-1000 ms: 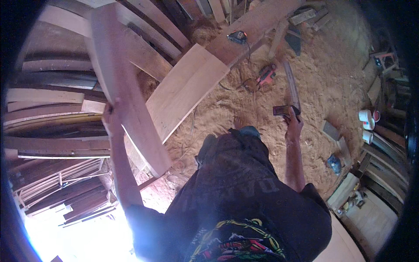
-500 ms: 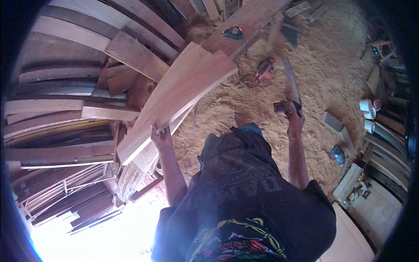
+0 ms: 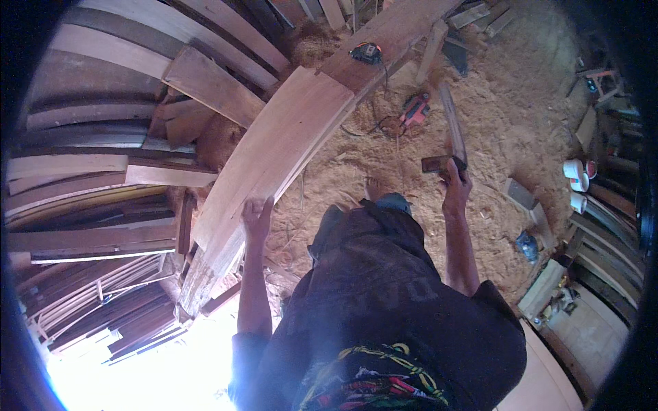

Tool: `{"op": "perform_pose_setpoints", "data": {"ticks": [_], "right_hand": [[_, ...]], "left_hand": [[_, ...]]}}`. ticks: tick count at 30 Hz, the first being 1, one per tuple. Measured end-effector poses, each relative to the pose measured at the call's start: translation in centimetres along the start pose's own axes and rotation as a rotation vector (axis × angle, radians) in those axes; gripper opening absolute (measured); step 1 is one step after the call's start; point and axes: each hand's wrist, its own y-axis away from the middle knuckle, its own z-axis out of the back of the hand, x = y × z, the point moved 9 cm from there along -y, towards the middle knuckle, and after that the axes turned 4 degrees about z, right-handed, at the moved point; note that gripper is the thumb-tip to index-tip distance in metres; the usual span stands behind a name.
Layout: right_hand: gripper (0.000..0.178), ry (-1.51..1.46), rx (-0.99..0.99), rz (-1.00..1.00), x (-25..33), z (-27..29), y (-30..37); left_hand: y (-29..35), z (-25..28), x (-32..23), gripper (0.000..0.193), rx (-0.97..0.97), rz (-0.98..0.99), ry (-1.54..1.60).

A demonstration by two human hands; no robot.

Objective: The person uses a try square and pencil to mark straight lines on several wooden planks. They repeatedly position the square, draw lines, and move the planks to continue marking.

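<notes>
Planks are the business here, and the long pale plank (image 3: 274, 154) is the landmark for the rest. It lies on a slant over a heap of other boards, its far end meeting a darker board (image 3: 391, 34) where a small black and yellow tape measure (image 3: 367, 52) sits. The left hand (image 3: 257, 218) rests against the near part of this plank's right edge, fingers spread flat on the wood, not wrapped around it.

To the right of the plank, well apart from it, the right hand (image 3: 456, 185) is raised over the sawdust floor (image 3: 493, 123) and closed round the stock of a try square (image 3: 449, 140), whose long blade points away from the person toward the top of the view. Between the plank and that square, on the sawdust, lies a red power tool (image 3: 413, 109) with its cord curled beside it.

To the left of the plank, stacked dark boards (image 3: 89, 171) fill the space, lying roughly crosswise to it. Far to the right of the plank, past the right hand, two white cups (image 3: 574, 181) stand near the edge of the floor.
</notes>
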Motion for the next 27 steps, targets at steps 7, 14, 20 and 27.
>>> {"op": "perform_pose_setpoints", "data": {"ticks": [7,14,20,27], "right_hand": [[0.039,-0.11,0.092,0.001,1.1,-5.2,-0.1],[0.029,-0.104,0.128,0.063,1.5,-7.6,1.9],[0.035,0.004,0.466,-0.091,-1.3,-13.5,4.2],[0.033,-0.095,0.675,-0.158,-3.9,-23.7,6.9]], "left_hand": [[-4.7,-3.4,-8.1,0.145,-0.021,-0.429,-0.906],[-4.9,-3.5,-6.8,0.15,0.104,-0.493,-0.972],[-3.7,-3.4,-6.3,0.145,0.065,-0.554,-0.906],[-3.1,-8.2,-12.2,0.135,0.077,-0.654,-0.921]]}}
